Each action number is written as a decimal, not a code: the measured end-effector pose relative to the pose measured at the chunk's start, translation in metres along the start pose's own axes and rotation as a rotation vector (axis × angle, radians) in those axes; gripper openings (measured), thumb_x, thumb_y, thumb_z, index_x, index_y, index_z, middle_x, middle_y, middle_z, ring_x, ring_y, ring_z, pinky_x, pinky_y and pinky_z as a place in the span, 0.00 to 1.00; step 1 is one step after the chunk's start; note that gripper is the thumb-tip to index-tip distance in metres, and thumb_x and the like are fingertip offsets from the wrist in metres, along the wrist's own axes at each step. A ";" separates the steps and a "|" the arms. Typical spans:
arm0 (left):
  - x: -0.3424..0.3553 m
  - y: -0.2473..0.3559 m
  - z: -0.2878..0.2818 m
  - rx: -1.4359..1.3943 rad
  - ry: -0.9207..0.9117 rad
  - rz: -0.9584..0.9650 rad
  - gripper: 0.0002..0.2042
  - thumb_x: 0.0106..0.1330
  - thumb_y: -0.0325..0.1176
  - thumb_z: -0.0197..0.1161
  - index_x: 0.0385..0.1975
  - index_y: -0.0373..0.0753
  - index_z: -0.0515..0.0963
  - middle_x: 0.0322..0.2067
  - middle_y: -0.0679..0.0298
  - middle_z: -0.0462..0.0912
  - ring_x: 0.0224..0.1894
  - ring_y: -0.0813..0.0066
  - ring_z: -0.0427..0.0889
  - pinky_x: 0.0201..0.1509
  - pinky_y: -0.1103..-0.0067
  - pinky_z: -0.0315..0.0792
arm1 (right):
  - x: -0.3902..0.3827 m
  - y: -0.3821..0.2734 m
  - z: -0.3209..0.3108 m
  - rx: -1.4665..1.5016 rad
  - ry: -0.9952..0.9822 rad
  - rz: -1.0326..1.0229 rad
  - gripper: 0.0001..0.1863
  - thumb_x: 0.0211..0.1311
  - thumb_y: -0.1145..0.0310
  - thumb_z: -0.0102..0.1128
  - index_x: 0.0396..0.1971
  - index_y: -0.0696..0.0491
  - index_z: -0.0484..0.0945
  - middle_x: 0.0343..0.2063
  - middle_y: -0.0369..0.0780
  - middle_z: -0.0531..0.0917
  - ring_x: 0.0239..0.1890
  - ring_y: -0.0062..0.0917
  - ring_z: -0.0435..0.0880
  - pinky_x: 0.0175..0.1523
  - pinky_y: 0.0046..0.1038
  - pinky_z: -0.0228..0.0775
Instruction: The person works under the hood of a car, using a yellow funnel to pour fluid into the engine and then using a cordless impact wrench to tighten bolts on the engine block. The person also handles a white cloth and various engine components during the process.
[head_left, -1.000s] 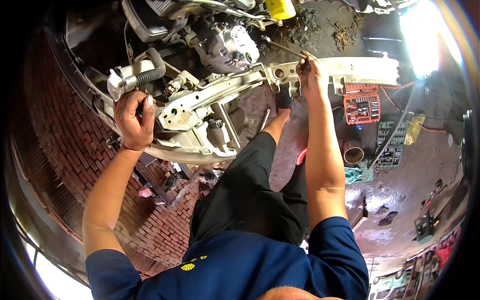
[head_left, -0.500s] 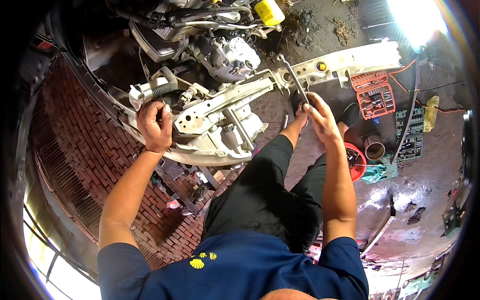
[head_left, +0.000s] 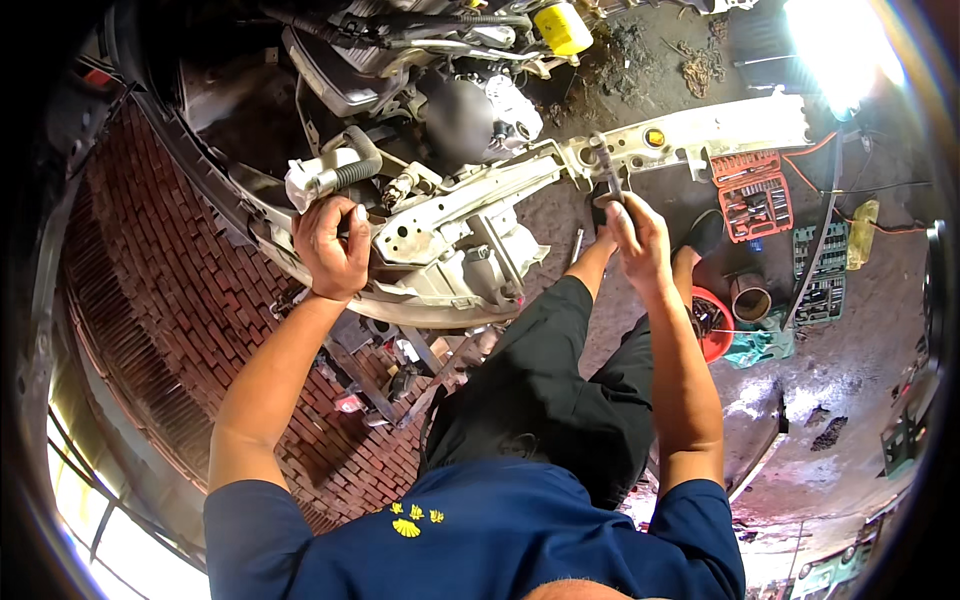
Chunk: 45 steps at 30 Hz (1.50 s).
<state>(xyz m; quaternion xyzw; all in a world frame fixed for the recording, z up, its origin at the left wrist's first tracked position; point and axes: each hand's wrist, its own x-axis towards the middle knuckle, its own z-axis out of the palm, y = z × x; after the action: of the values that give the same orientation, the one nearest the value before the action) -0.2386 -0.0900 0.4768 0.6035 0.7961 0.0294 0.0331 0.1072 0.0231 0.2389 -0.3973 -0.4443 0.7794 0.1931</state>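
Note:
My left hand (head_left: 333,247) is closed with curled fingers at the edge of a pale car front frame (head_left: 470,215). It sits just below a white plastic neck (head_left: 303,186) joined to a ribbed black hose (head_left: 352,174); whatever its fingers hold is hidden. A metal wrench (head_left: 606,165) rises from my right hand (head_left: 640,240), whose fingers are wrapped around its lower part. The wrench points away from me and looks foreshortened, over the frame's right part, apart from my left hand.
Engine parts with a yellow cylinder (head_left: 563,30) lie beyond the frame. On the floor at right are an orange socket case (head_left: 755,195), a green socket case (head_left: 820,270), a red basin (head_left: 718,342) and a metal cylinder (head_left: 750,297). A bright lamp (head_left: 838,50) shines at upper right.
The wrench has tilted from slanting left to nearly end-on in my right hand. My left hand, the frame and the engine have shifted slightly right in the picture.

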 end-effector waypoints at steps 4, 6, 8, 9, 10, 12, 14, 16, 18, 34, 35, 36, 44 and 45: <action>0.001 -0.002 0.003 -0.025 0.008 0.026 0.07 0.65 0.36 0.66 0.36 0.39 0.81 0.33 0.60 0.87 0.36 0.53 0.85 0.47 0.63 0.70 | 0.003 -0.004 -0.002 -0.028 0.075 -0.149 0.11 0.81 0.68 0.58 0.46 0.60 0.83 0.25 0.33 0.77 0.28 0.14 0.70 0.34 0.23 0.66; -0.001 -0.004 0.003 -0.029 0.004 0.025 0.07 0.64 0.35 0.66 0.36 0.39 0.80 0.33 0.60 0.87 0.36 0.53 0.84 0.47 0.63 0.70 | 0.006 -0.008 0.003 -0.015 0.067 -0.079 0.11 0.80 0.68 0.57 0.48 0.60 0.83 0.26 0.35 0.78 0.28 0.15 0.72 0.35 0.23 0.67; 0.001 -0.004 0.004 -0.058 0.046 0.059 0.06 0.64 0.34 0.65 0.35 0.40 0.80 0.32 0.61 0.87 0.35 0.54 0.84 0.46 0.63 0.69 | 0.009 -0.005 0.004 -0.107 0.066 -0.064 0.12 0.80 0.68 0.59 0.52 0.60 0.82 0.29 0.37 0.81 0.30 0.18 0.76 0.39 0.24 0.70; 0.001 -0.005 0.003 -0.062 0.046 0.057 0.06 0.64 0.34 0.65 0.35 0.40 0.80 0.32 0.61 0.87 0.35 0.54 0.84 0.46 0.63 0.69 | 0.008 -0.003 0.005 -0.110 0.066 -0.063 0.12 0.80 0.68 0.59 0.52 0.60 0.82 0.29 0.37 0.81 0.30 0.18 0.76 0.39 0.24 0.70; 0.000 -0.006 0.003 -0.053 0.025 0.051 0.06 0.65 0.34 0.65 0.35 0.40 0.80 0.32 0.61 0.86 0.35 0.54 0.84 0.46 0.63 0.69 | 0.008 -0.011 0.007 -0.126 0.060 -0.036 0.13 0.79 0.68 0.59 0.53 0.60 0.82 0.30 0.38 0.82 0.31 0.19 0.76 0.40 0.24 0.71; -0.001 -0.007 0.001 -0.047 0.003 0.045 0.06 0.65 0.35 0.64 0.34 0.40 0.79 0.31 0.61 0.86 0.34 0.54 0.83 0.46 0.63 0.68 | 0.005 -0.025 0.014 -0.130 0.076 -0.078 0.11 0.78 0.68 0.60 0.49 0.60 0.82 0.28 0.37 0.80 0.31 0.19 0.73 0.38 0.25 0.70; 0.003 -0.004 0.002 -0.062 0.007 0.050 0.07 0.66 0.37 0.63 0.33 0.40 0.79 0.31 0.61 0.85 0.34 0.54 0.83 0.47 0.64 0.68 | 0.001 -0.012 0.009 -0.123 0.114 -0.114 0.10 0.77 0.68 0.60 0.46 0.60 0.82 0.27 0.37 0.79 0.30 0.18 0.72 0.37 0.26 0.68; 0.004 -0.001 0.000 -0.056 -0.013 0.047 0.08 0.68 0.39 0.62 0.33 0.41 0.79 0.30 0.62 0.84 0.35 0.54 0.82 0.46 0.64 0.67 | 0.002 -0.014 0.011 -0.053 0.203 -0.155 0.10 0.77 0.68 0.61 0.35 0.58 0.79 0.22 0.33 0.72 0.27 0.14 0.66 0.32 0.23 0.60; 0.004 -0.003 -0.001 -0.046 -0.025 0.040 0.08 0.69 0.39 0.61 0.33 0.41 0.79 0.30 0.61 0.84 0.35 0.53 0.82 0.46 0.64 0.68 | 0.004 0.009 0.005 0.139 0.252 -0.060 0.11 0.78 0.67 0.61 0.32 0.56 0.78 0.21 0.30 0.71 0.26 0.12 0.64 0.31 0.22 0.56; 0.021 0.017 -0.001 -0.004 -0.294 0.117 0.12 0.78 0.31 0.51 0.37 0.31 0.78 0.34 0.50 0.81 0.38 0.47 0.81 0.46 0.61 0.74 | 0.012 0.047 -0.039 0.199 0.319 0.005 0.27 0.82 0.52 0.59 0.23 0.55 0.75 0.18 0.27 0.69 0.25 0.13 0.62 0.29 0.24 0.56; 0.025 0.016 0.001 -0.031 -0.311 0.160 0.14 0.78 0.34 0.50 0.37 0.30 0.78 0.35 0.50 0.82 0.38 0.46 0.81 0.46 0.61 0.74 | 0.018 0.048 -0.033 0.234 0.302 0.116 0.24 0.83 0.54 0.57 0.26 0.56 0.77 0.19 0.30 0.71 0.25 0.16 0.66 0.31 0.27 0.61; 0.029 0.017 0.003 -0.036 -0.341 0.137 0.14 0.78 0.35 0.49 0.37 0.30 0.78 0.35 0.50 0.82 0.38 0.46 0.81 0.46 0.61 0.74 | 0.025 0.050 -0.032 0.069 0.305 0.002 0.21 0.83 0.56 0.56 0.31 0.57 0.79 0.20 0.33 0.73 0.26 0.19 0.68 0.33 0.29 0.64; 0.029 0.016 -0.003 -0.012 -0.360 0.093 0.17 0.78 0.37 0.49 0.37 0.30 0.81 0.35 0.49 0.84 0.39 0.45 0.84 0.48 0.60 0.77 | 0.125 0.038 0.035 -0.007 0.176 -0.048 0.16 0.81 0.57 0.51 0.38 0.55 0.76 0.27 0.47 0.79 0.32 0.40 0.79 0.43 0.41 0.72; 0.030 0.011 -0.001 -0.027 -0.358 0.151 0.17 0.77 0.37 0.49 0.37 0.31 0.81 0.35 0.49 0.85 0.39 0.45 0.84 0.48 0.61 0.77 | 0.141 0.043 0.040 0.064 0.181 -0.073 0.16 0.81 0.56 0.52 0.43 0.55 0.79 0.26 0.42 0.78 0.32 0.34 0.78 0.42 0.39 0.72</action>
<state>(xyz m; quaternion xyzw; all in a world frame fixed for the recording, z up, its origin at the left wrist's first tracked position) -0.2359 -0.0578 0.4779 0.6566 0.7295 -0.0652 0.1800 -0.0078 0.0706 0.1509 -0.4433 -0.4140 0.7466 0.2734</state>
